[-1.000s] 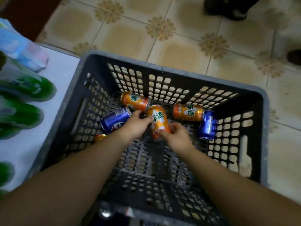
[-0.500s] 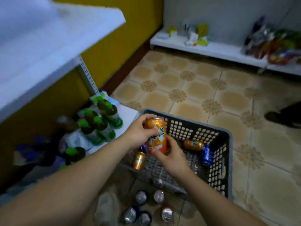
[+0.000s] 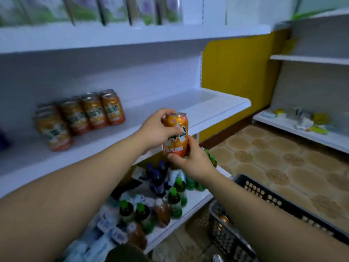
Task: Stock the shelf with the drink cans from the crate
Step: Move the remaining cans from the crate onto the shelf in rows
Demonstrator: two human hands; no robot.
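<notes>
Now | orange drink can (image 3: 175,136) upright in the air, just in front of the middle shelf (image 3: 207,108) | left hand (image 3: 158,130) grips its top part, right hand (image 3: 190,161) grips its bottom | looks stiff, smooth, likely a bit heavy if full; best held round the sides | shelf cans (image 3: 85,114): about five, too blurry to be sure | crate (image 3: 283,201): one loose can (image 3: 223,219) shows

Top-shelf packages (image 3: 90,10), motion-blurred and cut by the upper edge; prints unreadable. Orange cans (image 3: 79,116) on the middle shelf (image 3: 170,103), smeared, the leftmost doubled. Of the held can (image 3: 176,136), the upper left side lies behind the left grip (image 3: 156,130), the base behind the right grip (image 3: 192,163). Crate (image 3: 273,197), cropped at right and bottom; contents largely behind the right forearm (image 3: 264,210).
</notes>
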